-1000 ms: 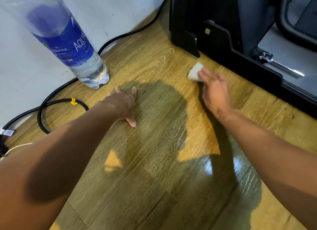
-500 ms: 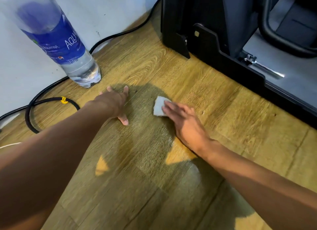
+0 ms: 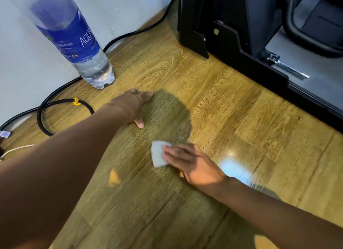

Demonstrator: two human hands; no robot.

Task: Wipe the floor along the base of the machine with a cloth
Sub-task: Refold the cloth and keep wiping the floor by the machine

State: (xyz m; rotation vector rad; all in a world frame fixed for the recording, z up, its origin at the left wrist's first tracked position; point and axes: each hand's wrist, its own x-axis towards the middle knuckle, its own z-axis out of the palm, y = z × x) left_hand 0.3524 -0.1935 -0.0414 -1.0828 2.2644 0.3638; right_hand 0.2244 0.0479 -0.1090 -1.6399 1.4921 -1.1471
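The person is crouching over the wooden floor (image 3: 213, 92) and wiping it with 1 small white cloth (image 3: 157, 154). The right hand (image 3: 193, 165) is pressing the cloth flat against the boards, its fingers (image 3: 171, 152) stretched over the cloth's right half and not curled around it, so they are pinning it more than grasping it. The left hand (image 3: 132, 105) is resting open on the floor as a support, fingers spread and holding nothing, near the water bottle (image 3: 81, 48).

The cloth is lying well apart from the base of the black machine (image 3: 232, 35), about in the middle of the open floor. To do this step well, I think the hand is needing to carry the cloth back toward that base and run it close along the black edge in long overlapping strokes. Even pressure from all fingers should stop the cloth from bunching. The cable (image 3: 61, 102) and the bottle are standing to the left, clear of that path.
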